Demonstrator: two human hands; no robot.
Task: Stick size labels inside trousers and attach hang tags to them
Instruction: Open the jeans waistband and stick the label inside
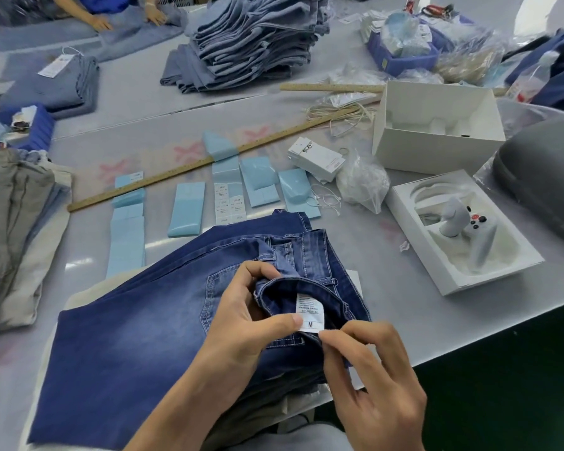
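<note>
We are viewing dark blue denim trousers (137,336) lying on the grey surface (404,307) directly in front of the person, with the waistband folded open toward the camera. The left hand (241,323) is gripping the turned-out waistband, its thumb pressing on the left edge of a white size label (310,312) marked "M", while its curled fingers (258,271) are holding the upper fold of the band. The right hand (368,369) is pinching the label's lower right corner between thumb and forefinger; its remaining fingers are hanging loosely curled.

Beyond the trousers we are seeing rows of pale blue label sheets (186,209) laid flat on the surface, one strip (228,203) bearing small white printed labels. A long wooden ruler (189,166) is lying diagonally just behind them. A stack of white hang tags (316,159) is resting near a clear plastic bag (362,182), with loose strings (326,200) beside it. To the right, an open white box (463,232) is holding a white controller (463,222), and a second open white box (437,125) is standing behind it. A pile of folded light blue jeans (258,40) is occupying the far side, and grey-beige trousers (13,229) are lying at the left. Another person's hands (101,22) are resting on denim at the top left.
</note>
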